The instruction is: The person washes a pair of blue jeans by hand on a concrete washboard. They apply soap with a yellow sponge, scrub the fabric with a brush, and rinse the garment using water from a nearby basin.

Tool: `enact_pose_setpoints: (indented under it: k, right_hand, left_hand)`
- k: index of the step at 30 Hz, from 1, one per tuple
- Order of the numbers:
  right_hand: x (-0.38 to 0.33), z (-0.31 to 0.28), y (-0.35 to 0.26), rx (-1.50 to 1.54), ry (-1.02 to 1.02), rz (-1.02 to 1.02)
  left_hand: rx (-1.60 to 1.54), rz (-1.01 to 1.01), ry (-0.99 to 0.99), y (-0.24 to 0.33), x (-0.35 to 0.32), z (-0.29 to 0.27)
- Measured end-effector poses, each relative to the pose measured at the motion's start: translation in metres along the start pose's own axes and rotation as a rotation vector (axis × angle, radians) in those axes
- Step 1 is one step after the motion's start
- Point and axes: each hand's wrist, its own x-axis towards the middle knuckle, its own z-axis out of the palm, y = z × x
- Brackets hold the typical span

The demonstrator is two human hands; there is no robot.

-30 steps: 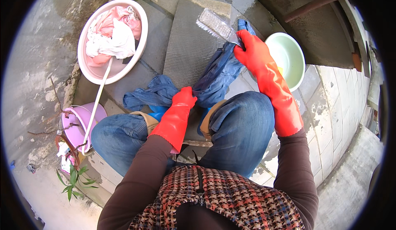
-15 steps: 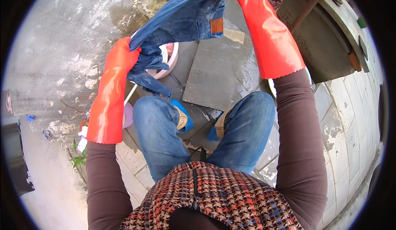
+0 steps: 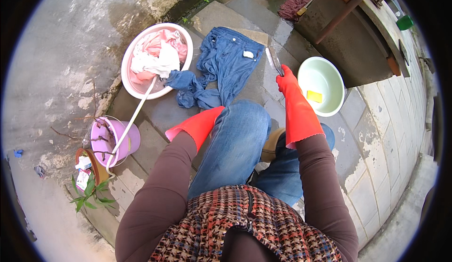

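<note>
Jeans (image 3: 230, 67) lie over ridged board (image 3: 257, 82) on paving (image 3: 249, 11).

The left knee (image 3: 245, 121) hides the fingers of the left hand (image 3: 206, 121).

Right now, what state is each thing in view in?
Jeans, spread out, rumpled, on the slab
Brush, held in the right hand
Left hand, gloved, partly hidden by the knee; grip unclear
Pink basin, upright, holding crumpled clothes
Green basin, upright, holding a yellow block
Bucket, upright
Tube, one end in the pink basin
</note>
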Motion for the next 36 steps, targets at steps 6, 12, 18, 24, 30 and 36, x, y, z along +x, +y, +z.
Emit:
enact_pose_setpoints:
  k: [6, 12, 18, 24, 30, 36]
  right_hand:
    - [-0.018, 0.056, 0.031, 0.21, -0.1, 0.219]
    - [-0.015, 0.11, 0.06, 0.355, -0.148, 0.332]
    - [-0.004, 0.1, 0.058, 0.236, -0.032, -0.022]
    - [-0.031, 0.133, 0.051, -0.034, -0.256, -0.427]
    - [-0.048, 0.162, 0.04, -0.543, -0.655, -0.083]
    - [0.186, 0.117, 0.015, -0.631, -0.138, -0.3]
  left_hand:
    - [0.336, 0.182, 0.298, -0.017, -0.003, 0.007]
    - [0.712, 0.159, 0.215, -0.012, 0.012, 0.016]
    - [0.504, 0.291, -0.438, 0.001, 0.007, -0.001]
    - [0.342, 0.1, -0.049, -0.001, 0.032, -0.02]
    - [0.452, 0.061, 0.508, -0.03, 0.061, 0.027]
    - [0.453, 0.096, 0.532, -0.048, 0.056, 0.046]
